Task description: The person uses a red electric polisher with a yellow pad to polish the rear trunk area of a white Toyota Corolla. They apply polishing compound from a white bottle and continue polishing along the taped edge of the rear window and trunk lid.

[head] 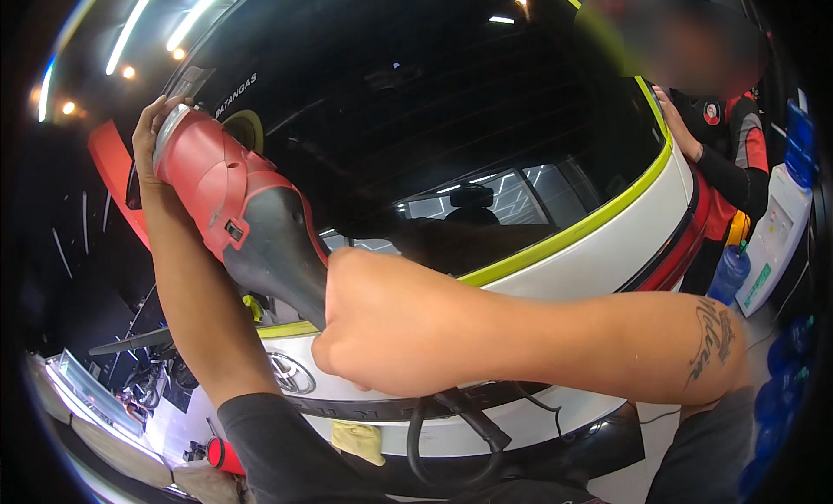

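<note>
A red and dark grey heat gun (215, 172) slants across the rear window of a white car, its silver front end toward the upper left. My right hand (384, 322) is closed around its dark handle. My left hand (151, 139) is raised by the silver end, with its fingers bent at the far side. The heat gun hides part of that hand, so I cannot tell if it grips anything. Just beyond those fingers a small translucent piece (193, 82) stands at the window's edge. The dark rear window (416, 113) reflects ceiling lights.
A lime-green strip (559, 234) edges the glass. Below are a Toyota badge (292, 373), a yellow cloth (358, 441) and a looped black cord (416, 445). Another person's hand (680, 123) rests at the car's right side. Beyond stands a water dispenser (778, 230) with blue bottles nearby.
</note>
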Available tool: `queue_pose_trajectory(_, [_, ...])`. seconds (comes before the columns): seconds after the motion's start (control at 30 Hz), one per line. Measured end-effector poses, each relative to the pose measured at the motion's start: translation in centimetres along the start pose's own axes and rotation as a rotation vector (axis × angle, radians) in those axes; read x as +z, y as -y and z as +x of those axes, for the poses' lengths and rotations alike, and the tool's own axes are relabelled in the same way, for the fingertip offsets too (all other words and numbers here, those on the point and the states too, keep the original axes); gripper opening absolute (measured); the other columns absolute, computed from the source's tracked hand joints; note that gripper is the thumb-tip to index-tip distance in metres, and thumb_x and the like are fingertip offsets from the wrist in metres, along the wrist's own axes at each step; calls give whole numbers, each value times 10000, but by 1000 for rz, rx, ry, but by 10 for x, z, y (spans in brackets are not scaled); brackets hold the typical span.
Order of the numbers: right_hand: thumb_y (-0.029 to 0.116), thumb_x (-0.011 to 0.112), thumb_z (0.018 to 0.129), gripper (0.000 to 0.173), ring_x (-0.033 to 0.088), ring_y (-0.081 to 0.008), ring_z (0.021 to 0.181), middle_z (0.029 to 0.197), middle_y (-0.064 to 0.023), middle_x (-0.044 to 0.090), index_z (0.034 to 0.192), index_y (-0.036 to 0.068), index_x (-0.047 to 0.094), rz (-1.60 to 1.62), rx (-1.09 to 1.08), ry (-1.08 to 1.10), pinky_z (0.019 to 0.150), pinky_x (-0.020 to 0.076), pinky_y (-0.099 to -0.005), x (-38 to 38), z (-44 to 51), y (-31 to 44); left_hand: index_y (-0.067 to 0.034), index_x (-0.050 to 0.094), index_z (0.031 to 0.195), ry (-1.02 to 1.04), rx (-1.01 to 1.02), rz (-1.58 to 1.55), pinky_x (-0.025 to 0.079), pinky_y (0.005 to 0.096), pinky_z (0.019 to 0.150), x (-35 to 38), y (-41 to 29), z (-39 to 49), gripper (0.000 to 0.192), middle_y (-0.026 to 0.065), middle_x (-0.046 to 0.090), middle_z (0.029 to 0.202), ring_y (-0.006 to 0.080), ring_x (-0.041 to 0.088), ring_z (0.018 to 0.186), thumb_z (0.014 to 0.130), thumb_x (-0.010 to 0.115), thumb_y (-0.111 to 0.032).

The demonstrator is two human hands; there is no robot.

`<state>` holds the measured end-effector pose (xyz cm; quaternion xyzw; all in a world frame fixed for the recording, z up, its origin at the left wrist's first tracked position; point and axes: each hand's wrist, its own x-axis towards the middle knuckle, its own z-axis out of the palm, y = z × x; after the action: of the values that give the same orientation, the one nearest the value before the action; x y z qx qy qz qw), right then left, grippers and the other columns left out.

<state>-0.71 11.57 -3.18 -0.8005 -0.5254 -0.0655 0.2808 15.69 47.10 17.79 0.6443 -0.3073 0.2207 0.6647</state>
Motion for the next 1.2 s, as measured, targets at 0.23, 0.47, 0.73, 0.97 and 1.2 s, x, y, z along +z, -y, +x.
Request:
queue_pose_trajectory(0.23, [39, 716, 796, 135, 715, -331, 719, 764, -214, 690, 893, -40, 766, -274, -152, -6, 713, 561, -420, -1, 0, -8, 54, 738, 1091, 32, 63, 42, 615, 364, 778, 7, -1, 32, 399, 157, 764, 963, 255, 740, 824, 1002, 619, -316])
queue_pose_trajectory(0.47, [104, 702, 817, 280, 725, -314, 718, 777, -213, 696, 1026, -79, 665, 78, 197, -81, 739, 566, -405, -20, -37, 17, 61, 726, 1122, 129, 87, 13, 605, 368, 829, 51, -12, 28, 409, 171, 756, 986, 264, 737, 860, 998, 620, -314])
queue_pose_trajectory(0.73, [127, 696, 813, 330, 701, -216, 610, 702, -112, 693, 1071, -43, 582, 494, 538, -209, 635, 554, -335, -59, -105, -6, 67, 694, 1171, 7, 144, 62, 609, 390, 864, 175, 1, 56, 389, 204, 742, 1119, 293, 738, 925, 959, 668, -259])
queue_pose_trajectory(0.97, [115, 732, 822, 298, 671, -152, 593, 700, -90, 680, 1021, -19, 555, 572, 669, -224, 581, 527, -290, -78, -161, -13, 88, 686, 1211, 114, 182, -4, 614, 374, 860, 256, 15, 54, 451, 196, 746, 1126, 273, 741, 936, 967, 650, -290])
queue_pose_trajectory(1.2, [102, 734, 802, 257, 679, -163, 590, 667, -88, 679, 992, -22, 615, 685, 594, -264, 587, 542, -302, -81, -159, -17, 83, 685, 1192, 146, 142, 64, 610, 374, 842, 251, 7, 55, 435, 186, 747, 1087, 268, 742, 900, 980, 642, -294])
